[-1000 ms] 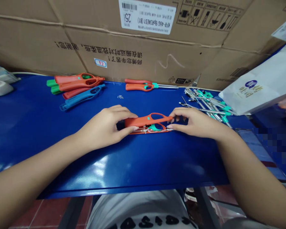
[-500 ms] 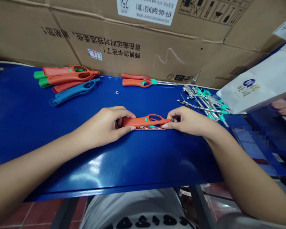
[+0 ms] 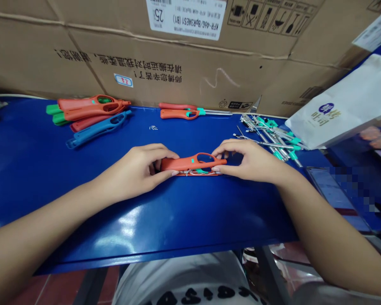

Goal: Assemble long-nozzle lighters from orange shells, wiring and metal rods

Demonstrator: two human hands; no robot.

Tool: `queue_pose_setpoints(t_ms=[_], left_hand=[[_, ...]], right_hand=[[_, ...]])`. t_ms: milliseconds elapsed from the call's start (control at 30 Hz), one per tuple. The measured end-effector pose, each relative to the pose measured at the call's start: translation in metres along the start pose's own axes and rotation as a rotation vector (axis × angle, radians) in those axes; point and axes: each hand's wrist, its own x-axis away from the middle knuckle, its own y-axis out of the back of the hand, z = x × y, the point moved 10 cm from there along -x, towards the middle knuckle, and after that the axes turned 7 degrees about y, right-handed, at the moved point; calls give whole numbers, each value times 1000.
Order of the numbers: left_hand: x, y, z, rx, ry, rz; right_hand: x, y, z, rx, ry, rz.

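Between my hands lies an orange gas lighter casing (image 3: 184,163), its two halves slightly apart along the near side. White wires and a green trigger piece (image 3: 202,171) show in that gap. My left hand (image 3: 146,166) grips the casing's wide end, thumb in front and fingers behind. At the narrow end, my right hand (image 3: 241,159) pinches the casing, its thumb on the near edge and its fingertips behind the trigger loop. The far side of the casing is hidden.
Orange, green and blue casing halves (image 3: 95,108) lie at back left, orange lighters with metal tubes (image 3: 179,113) at back centre. Several tube-and-wire assemblies (image 3: 273,135) are heaped at right beside a white paper bag (image 3: 339,106). Small white pins (image 3: 153,128) lie mid-table. A cardboard box (image 3: 139,55) stands behind.
My right hand has shifted left from the casing's tip towards the trigger loop. The tip is now exposed. My left hand keeps its grip. The camera view has moved slightly.
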Motion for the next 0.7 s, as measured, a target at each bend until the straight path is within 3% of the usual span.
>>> queue_pose_setpoints(t_ms=[133,300,700], left_hand=[[1,2,-11,-36,-58,19],[2,-1,-16,-147,-133,37],[2,-6,-10,-125,-138,55]], right_hand=[[0,3,7,78,78,-62],[-3,-15,14,117,163,37],[-5,-28,13,96,182,28]])
